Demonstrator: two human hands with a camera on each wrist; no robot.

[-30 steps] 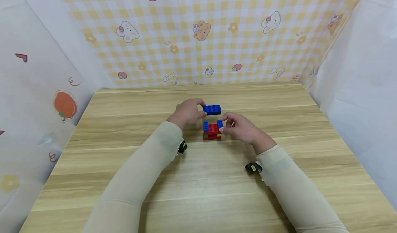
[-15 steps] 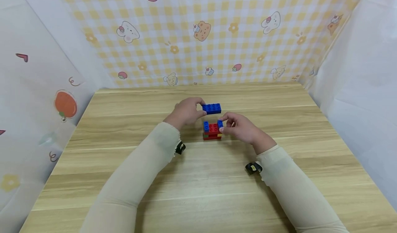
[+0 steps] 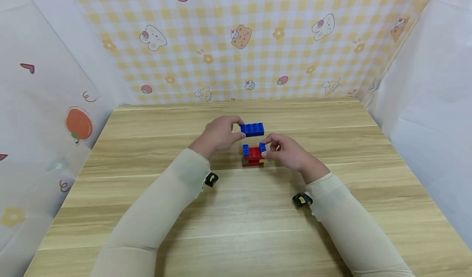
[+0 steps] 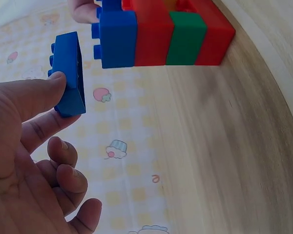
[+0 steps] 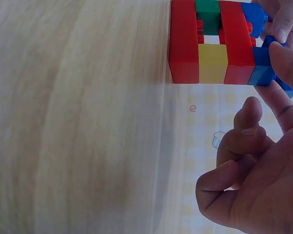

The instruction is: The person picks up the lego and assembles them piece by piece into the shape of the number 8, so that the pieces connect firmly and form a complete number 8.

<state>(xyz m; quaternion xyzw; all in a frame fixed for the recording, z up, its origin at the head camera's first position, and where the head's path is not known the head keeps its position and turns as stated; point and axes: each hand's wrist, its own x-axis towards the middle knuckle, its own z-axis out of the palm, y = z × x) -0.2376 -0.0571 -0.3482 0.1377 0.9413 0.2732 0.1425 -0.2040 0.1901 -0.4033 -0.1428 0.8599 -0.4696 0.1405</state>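
Note:
My left hand pinches a long blue building brick by its left end, thumb in front and forefinger behind. In the left wrist view this blue brick is apart from the stack, beyond its studded top. The stack stands on the table: red brick at the bottom, a green brick and a yellow brick above it, then another red brick. A small blue brick sits on the top's left end. My right hand pinches the matching blue brick at the right end.
A wood-grain table lies under everything. Behind it hangs a yellow checked cloth, with white sheets at both sides. Black wrist straps show at both sleeves.
The left forearm and wrist have shifted slightly left and down, while the long blue brick has risen a touch behind the stack. My right hand keeps its place on the small brick.

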